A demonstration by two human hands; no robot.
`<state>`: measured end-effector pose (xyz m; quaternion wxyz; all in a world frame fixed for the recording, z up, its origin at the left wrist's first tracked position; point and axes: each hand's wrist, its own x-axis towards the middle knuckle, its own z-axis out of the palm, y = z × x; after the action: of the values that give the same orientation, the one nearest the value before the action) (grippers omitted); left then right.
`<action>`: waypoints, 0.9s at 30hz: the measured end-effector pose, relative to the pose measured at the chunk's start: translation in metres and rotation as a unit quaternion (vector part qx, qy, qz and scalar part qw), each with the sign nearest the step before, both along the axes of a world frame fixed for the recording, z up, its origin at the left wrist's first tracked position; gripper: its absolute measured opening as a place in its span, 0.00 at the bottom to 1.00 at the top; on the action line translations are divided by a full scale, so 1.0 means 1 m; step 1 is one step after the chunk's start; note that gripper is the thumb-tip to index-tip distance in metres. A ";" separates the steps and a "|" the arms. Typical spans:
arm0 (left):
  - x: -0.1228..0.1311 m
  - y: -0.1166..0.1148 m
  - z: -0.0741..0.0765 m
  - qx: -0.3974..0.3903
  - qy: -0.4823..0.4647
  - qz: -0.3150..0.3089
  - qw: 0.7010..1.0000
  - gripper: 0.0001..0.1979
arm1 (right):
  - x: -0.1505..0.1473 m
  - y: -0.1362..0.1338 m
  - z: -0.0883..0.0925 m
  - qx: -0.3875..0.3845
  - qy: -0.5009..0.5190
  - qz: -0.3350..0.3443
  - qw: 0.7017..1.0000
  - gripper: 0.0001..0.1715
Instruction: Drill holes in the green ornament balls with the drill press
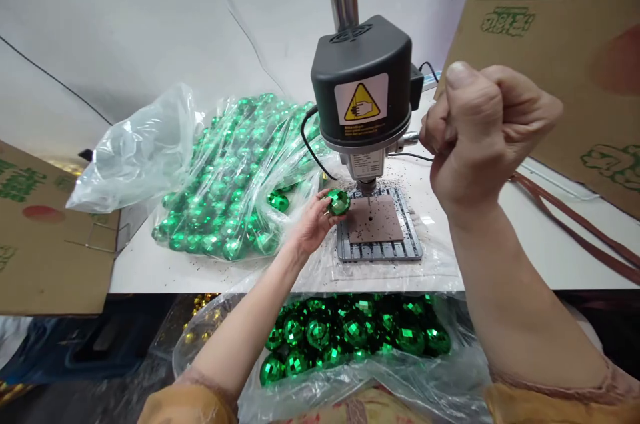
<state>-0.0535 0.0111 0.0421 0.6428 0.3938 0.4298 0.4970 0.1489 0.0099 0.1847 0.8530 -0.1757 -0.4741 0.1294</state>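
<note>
My left hand (316,221) is closed on a shiny green faceted ball (339,201), held at the left edge of the drill press base. A black bench drill press (361,84) with a yellow warning label stands over it. Its chuck and thin bit (369,192) point down at a brownish square board (380,227), which has a dark hole and lies on the slotted metal base (345,252). To the right, my right hand (480,124) is wrapped round the feed lever (409,139) of the press; most of the lever is hidden by the fingers.
A clear bag of green balls (230,177) lies on the white table (150,274) at left. Another open bag of green balls (355,331) sits below the table edge. Cardboard boxes (550,44) flank both sides. Dark shavings surround the base; a brown strap (575,227) lies right.
</note>
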 end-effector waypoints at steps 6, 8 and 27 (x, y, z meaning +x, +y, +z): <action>0.019 0.002 -0.020 0.088 0.104 0.032 0.990 0.28 | 0.000 -0.002 0.001 -0.009 -0.014 -0.017 1.000 0.27; 0.022 0.003 -0.026 0.120 0.128 0.021 0.984 0.27 | 0.000 -0.002 0.000 -0.009 -0.012 -0.011 1.000 0.27; 0.034 0.000 -0.041 0.235 0.298 -0.021 0.925 0.26 | 0.004 0.005 -0.007 -0.031 -0.045 -0.034 0.998 0.33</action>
<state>-0.0197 0.0115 0.0016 0.3844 0.6722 0.4637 0.4304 0.1526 0.0149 0.1773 0.8289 -0.2236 -0.5015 0.1067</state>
